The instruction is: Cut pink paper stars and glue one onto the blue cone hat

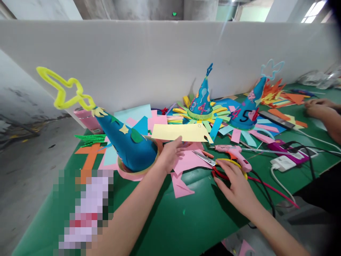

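Note:
My left hand (172, 154) grips the lower edge of a pale yellow sheet of paper (177, 132), with the thumb on top and the other fingers below. The sheet has a small outlined shape at its upper right and a notch at its right end. To the right, my right hand (234, 183) closes around the handles of a pair of scissors (206, 158), one red and one yellow. The blades point left over pink paper (186, 163). A blue felt cone hat (128, 142) with stars and a yellow pipe-cleaner topper tilts beside my left forearm.
A pink glue gun (236, 153) lies just behind my right hand. Two decorated blue cone hats stand farther back, one in the middle (201, 101) and one right (246, 110). A purple power strip (295, 156) with cables is at right, near another person's hands (323, 110).

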A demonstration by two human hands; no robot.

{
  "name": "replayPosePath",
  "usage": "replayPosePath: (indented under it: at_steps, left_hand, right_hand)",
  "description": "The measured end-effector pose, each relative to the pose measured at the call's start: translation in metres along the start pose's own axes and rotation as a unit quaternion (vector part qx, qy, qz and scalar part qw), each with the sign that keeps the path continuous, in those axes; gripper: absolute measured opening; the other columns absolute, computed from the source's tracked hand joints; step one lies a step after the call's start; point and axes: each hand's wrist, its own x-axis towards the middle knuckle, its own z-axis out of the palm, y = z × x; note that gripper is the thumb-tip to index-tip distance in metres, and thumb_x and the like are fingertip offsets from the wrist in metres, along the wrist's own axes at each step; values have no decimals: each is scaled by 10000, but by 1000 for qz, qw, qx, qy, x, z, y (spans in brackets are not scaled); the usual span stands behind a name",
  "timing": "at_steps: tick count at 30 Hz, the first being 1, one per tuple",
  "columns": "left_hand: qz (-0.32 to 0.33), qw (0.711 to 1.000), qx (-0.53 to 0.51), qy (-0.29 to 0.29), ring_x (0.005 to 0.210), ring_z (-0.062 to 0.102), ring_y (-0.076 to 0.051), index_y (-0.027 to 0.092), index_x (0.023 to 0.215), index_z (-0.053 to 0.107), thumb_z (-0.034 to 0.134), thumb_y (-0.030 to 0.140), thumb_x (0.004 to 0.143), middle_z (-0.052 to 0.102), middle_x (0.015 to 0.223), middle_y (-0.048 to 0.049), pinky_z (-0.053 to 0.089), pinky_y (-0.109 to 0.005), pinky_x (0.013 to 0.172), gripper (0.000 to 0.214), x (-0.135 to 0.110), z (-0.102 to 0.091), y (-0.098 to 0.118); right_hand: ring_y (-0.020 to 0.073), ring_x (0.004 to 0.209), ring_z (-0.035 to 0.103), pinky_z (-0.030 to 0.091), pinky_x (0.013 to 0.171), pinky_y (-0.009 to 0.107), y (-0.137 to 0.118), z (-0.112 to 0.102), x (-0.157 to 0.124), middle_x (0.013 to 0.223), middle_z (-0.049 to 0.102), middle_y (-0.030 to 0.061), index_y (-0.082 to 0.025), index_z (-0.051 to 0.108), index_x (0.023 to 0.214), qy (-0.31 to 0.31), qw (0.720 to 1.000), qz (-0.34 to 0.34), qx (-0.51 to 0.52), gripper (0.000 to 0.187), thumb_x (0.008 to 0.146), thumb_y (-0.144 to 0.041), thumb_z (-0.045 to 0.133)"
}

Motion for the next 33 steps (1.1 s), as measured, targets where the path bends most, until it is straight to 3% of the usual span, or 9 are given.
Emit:
replayPosePath:
  at_steps: [6,8,11,14,20,26,28,30,33]
  left_hand:
    - [126,965,217,82,1148,363,-311,185,990,604,639,228,623,525,1148,-108,218,-456,982,371,-57,-30,-26]
    - [228,853,468,36,1138,371,-323,183,1101,549,563,216,690,508,1185,-138,262,-502,929,412,-63,-34,-38]
    - [327,691,645,11,1136,388,-323,165,1161,506,486,161,755,475,1258,-166,297,-497,892,406,-59,-33,-52]
    - [383,604,697,52,1044,469,-287,191,1050,578,454,164,801,548,1205,-127,348,-446,820,280,-46,-27,-54]
    - [400,586,696,106,879,514,-270,210,981,613,460,178,810,605,1152,-79,359,-404,680,232,-31,-26,-30]
    - [442,563,672,192,792,543,-248,220,922,637,508,172,788,670,1045,-41,369,-377,635,192,-53,-39,-9]
    - [458,580,646,191,725,566,-227,189,938,626,503,133,776,686,982,-68,381,-349,585,212,-65,-48,-6]
    - [468,630,589,193,775,595,-211,151,981,605,500,95,761,681,959,-100,427,-325,630,251,-76,-57,-6]
    - [471,658,525,265,751,612,-187,147,947,615,534,76,728,684,866,-88,459,-296,671,244,-94,-69,-9]
  right_hand:
    - [298,1076,451,411,877,458,1,11,10,1176,484,140,-162,403,1244,-38,998,-36,-31,480,784,-254,504]
    - [295,1075,448,411,876,456,2,14,9,1174,483,142,-154,412,1238,-33,998,-38,-36,469,785,-242,498]
    - [288,1070,446,407,884,448,3,16,8,1161,485,141,-145,433,1217,-19,998,-39,-40,436,791,-220,487]
    - [284,1066,448,411,885,444,5,19,7,1148,487,136,-149,447,1199,-6,999,-38,-39,407,796,-194,468]
    - [267,1079,458,424,896,424,4,23,8,1158,477,127,-168,441,1195,19,999,-31,-3,415,781,-156,458]
    - [264,1073,465,423,901,434,4,23,10,1136,490,121,-178,438,1198,35,999,-18,17,424,775,-163,460]
    - [265,1069,467,421,900,436,4,21,11,1129,496,123,-174,448,1189,38,999,-18,18,412,778,-178,466]
    - [268,1057,475,417,898,442,0,19,10,1116,509,123,-172,461,1179,54,998,-13,17,399,782,-203,481]
    - [257,1008,505,430,867,430,-14,17,7,1055,549,109,-181,495,1137,51,998,-26,40,345,795,-232,490]
